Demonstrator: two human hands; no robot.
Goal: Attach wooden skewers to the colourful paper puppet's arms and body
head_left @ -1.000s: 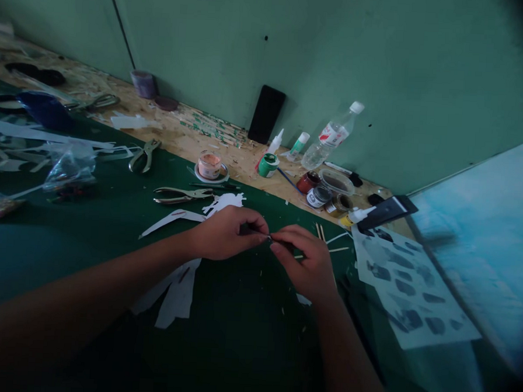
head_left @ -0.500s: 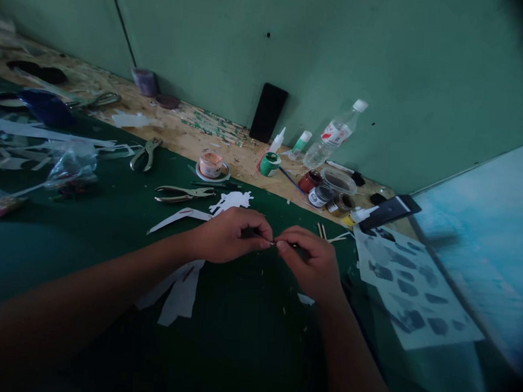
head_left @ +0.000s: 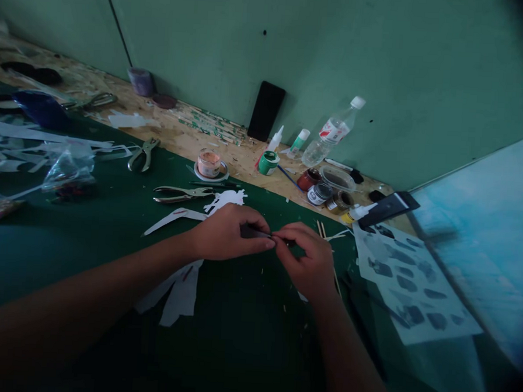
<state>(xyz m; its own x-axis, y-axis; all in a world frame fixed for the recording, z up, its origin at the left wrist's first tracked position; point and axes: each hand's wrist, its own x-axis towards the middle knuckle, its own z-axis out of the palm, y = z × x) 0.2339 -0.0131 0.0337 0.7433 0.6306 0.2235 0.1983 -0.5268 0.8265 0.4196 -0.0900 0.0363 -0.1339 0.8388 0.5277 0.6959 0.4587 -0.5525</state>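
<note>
Above the dark green mat (head_left: 236, 347), my left hand (head_left: 224, 234) and my right hand (head_left: 308, 260) meet fingertip to fingertip. Both are closed in a pinch; whatever they grip between them is too small and too hidden to name. White cut-paper pieces surround my left hand: a jagged cutout (head_left: 226, 199) just behind it, a bent strip (head_left: 175, 218) to its left and a wider piece (head_left: 181, 294) below its wrist. Thin wooden sticks (head_left: 321, 229) lie beyond my right hand.
Two metal hole punches (head_left: 182, 194) lie behind the left hand. An open peach paint jar (head_left: 209, 164), a green paint jar (head_left: 268, 162), a plastic bottle (head_left: 332, 134) and a leaning phone (head_left: 266, 111) stand toward the wall. A printed sheet (head_left: 415, 280) lies at right.
My fingertips have shifted slightly against each other, the left thumb now reaching up to the right fingers. The whole view has moved a little; the objects on the table stay put.
</note>
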